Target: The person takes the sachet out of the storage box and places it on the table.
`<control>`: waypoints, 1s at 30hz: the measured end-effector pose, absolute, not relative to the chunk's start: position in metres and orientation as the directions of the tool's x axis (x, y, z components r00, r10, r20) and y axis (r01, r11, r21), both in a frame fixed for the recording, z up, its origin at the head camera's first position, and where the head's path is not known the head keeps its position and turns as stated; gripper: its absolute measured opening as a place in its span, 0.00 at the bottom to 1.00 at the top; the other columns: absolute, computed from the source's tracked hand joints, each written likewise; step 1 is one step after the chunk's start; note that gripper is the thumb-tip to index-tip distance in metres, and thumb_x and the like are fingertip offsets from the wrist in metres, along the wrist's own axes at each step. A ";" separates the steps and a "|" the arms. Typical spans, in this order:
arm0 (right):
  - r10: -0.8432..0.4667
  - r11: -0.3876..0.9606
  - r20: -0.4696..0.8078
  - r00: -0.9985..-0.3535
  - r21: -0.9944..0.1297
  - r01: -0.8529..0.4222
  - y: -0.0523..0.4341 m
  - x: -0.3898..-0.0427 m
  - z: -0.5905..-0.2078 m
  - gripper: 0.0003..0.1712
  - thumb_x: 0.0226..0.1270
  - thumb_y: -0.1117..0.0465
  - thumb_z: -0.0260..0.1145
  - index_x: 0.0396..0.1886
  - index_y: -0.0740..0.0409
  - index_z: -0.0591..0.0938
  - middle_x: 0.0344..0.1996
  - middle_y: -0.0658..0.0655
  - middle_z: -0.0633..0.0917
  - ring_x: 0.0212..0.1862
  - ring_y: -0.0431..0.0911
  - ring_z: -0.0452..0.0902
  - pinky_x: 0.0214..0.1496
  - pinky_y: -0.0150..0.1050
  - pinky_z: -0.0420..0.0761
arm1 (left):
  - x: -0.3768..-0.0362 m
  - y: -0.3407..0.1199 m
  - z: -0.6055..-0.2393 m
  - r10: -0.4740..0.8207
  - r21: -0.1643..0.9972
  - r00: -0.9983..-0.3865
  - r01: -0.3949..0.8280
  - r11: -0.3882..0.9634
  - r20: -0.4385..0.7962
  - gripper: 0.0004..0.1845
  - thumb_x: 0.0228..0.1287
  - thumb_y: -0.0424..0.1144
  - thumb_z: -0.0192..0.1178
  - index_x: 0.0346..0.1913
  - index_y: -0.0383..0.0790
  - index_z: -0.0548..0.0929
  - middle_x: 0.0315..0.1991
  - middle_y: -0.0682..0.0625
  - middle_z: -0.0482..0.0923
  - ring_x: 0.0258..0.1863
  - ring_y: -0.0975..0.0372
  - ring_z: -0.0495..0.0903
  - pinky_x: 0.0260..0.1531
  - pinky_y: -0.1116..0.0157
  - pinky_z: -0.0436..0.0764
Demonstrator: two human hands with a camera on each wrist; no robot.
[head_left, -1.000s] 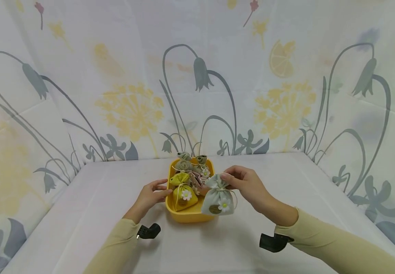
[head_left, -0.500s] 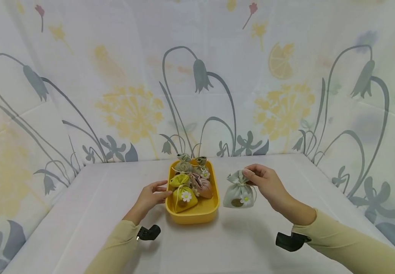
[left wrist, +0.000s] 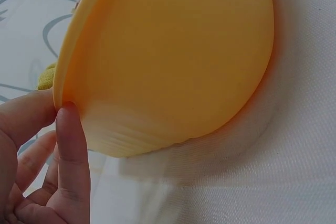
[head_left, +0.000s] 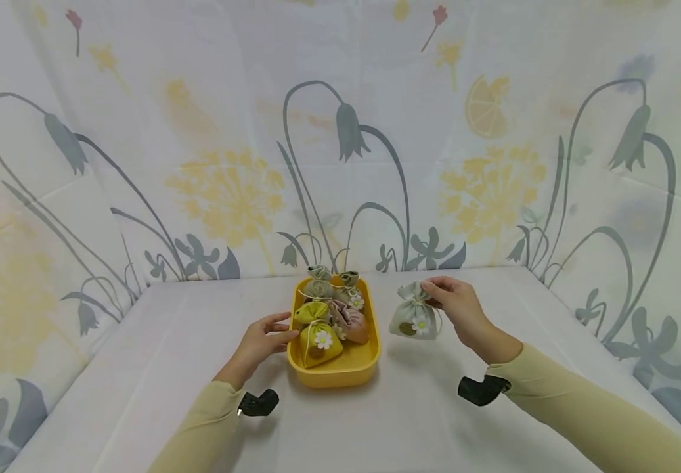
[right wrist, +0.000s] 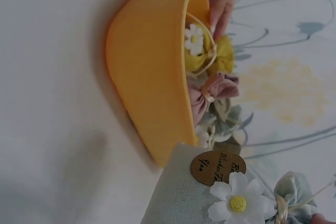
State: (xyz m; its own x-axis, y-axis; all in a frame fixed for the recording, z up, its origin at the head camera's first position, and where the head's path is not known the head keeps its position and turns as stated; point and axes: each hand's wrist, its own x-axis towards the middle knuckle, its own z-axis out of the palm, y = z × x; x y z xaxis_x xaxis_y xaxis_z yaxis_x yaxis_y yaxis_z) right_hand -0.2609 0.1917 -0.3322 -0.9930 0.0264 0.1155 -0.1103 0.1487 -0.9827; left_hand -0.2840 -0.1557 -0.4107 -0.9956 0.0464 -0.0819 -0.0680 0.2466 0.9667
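Right hand (head_left: 461, 309) pinches the tied neck of one pale green sachet (head_left: 414, 318), which rests on the tabletop (head_left: 169, 368) just right of the yellow tray (head_left: 340, 371), apart from its rim. Left hand (head_left: 260, 341) rests relaxed against the tray's left rim, thumb and fingertips (left wrist: 71, 145) touching the edge, gripping nothing. Four sachets sit inside the tray: one yellow-green (head_left: 316, 335), one pink (head_left: 352, 322), two grey-beige at the back (head_left: 319, 282). Bare tabletop spreads wide on both sides and toward the person; a floral backdrop (head_left: 228, 190) rises close behind the tray.
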 end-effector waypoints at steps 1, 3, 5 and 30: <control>0.030 0.142 0.115 -0.993 -0.984 -0.110 0.191 -0.264 -0.334 0.20 0.69 0.62 0.57 0.49 0.78 0.73 0.29 0.47 0.80 0.34 0.36 0.78 0.43 0.29 0.78 | -0.284 -0.156 -0.411 0.045 0.966 -0.996 -0.069 0.248 -0.083 0.28 0.57 0.35 0.66 0.61 0.34 0.72 0.47 0.39 0.74 0.38 0.58 0.80 0.38 0.62 0.82; 0.040 0.133 0.116 -0.992 -0.985 -0.109 0.191 -0.271 -0.337 0.20 0.69 0.62 0.57 0.50 0.79 0.72 0.29 0.46 0.80 0.33 0.35 0.78 0.43 0.29 0.78 | -0.283 -0.156 -0.410 0.043 0.966 -0.996 -0.070 0.250 -0.083 0.28 0.57 0.35 0.66 0.61 0.34 0.72 0.47 0.39 0.74 0.39 0.58 0.80 0.38 0.62 0.82; 0.053 0.127 0.117 -0.992 -0.986 -0.109 0.191 -0.277 -0.340 0.21 0.70 0.63 0.57 0.50 0.79 0.72 0.28 0.46 0.80 0.32 0.34 0.77 0.42 0.28 0.77 | -0.283 -0.156 -0.410 0.043 0.965 -0.996 -0.067 0.255 -0.080 0.28 0.57 0.36 0.66 0.61 0.34 0.72 0.48 0.39 0.74 0.39 0.58 0.80 0.38 0.62 0.82; 0.142 0.060 -0.023 -0.990 -0.998 0.031 0.180 -0.353 -0.369 0.22 0.72 0.61 0.53 0.58 0.74 0.70 0.46 0.61 0.74 0.46 0.47 0.71 0.59 0.42 0.70 | -0.286 -0.157 -0.412 0.042 0.953 -0.993 -0.090 0.290 -0.107 0.30 0.57 0.39 0.66 0.63 0.37 0.71 0.51 0.38 0.74 0.42 0.55 0.80 0.40 0.62 0.82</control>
State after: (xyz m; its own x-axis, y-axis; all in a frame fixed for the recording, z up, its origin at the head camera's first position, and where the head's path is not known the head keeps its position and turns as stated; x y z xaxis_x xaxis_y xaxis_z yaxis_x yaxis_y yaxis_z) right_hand -0.3533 0.1798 -0.3694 -0.9895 0.1425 -0.0226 0.0314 0.0603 -0.9977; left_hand -0.2863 -0.1569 -0.4116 -0.9934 0.0421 -0.1066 -0.0900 0.2898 0.9529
